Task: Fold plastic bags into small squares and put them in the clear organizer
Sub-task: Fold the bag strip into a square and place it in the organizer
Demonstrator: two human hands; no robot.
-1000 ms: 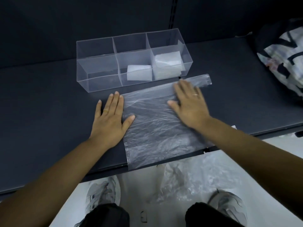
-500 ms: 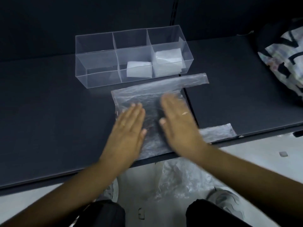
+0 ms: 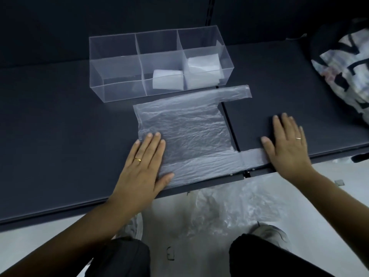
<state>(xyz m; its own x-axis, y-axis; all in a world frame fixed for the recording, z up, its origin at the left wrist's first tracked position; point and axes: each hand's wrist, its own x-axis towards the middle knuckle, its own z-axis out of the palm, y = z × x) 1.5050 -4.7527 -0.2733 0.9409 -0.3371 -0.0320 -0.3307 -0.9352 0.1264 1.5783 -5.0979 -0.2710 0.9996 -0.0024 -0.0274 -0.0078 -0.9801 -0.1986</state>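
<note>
A translucent plastic bag (image 3: 187, 134) lies flat on the dark shelf (image 3: 60, 136), its two handles stretching to the right. My left hand (image 3: 144, 162) presses flat on the bag's near left corner, fingers straight. My right hand (image 3: 287, 142) lies flat on the end of the near handle (image 3: 252, 157). Behind the bag stands the clear organizer (image 3: 117, 86) with three compartments. One folded bag (image 3: 167, 78) sits in the middle compartment and another folded bag (image 3: 202, 70) in the right one. The left compartment holds nothing.
A patterned black and white bag (image 3: 343, 70) sits at the shelf's far right. A seam (image 3: 231, 132) splits the shelf under the bag's right edge. Loose crumpled plastic bags (image 3: 229, 210) lie on the pale floor between my shoes, below the shelf's front edge.
Both hands swept outward from the bag's middle: the left to the near left corner, the right out along the near handle. The bag now lies flatter.
</note>
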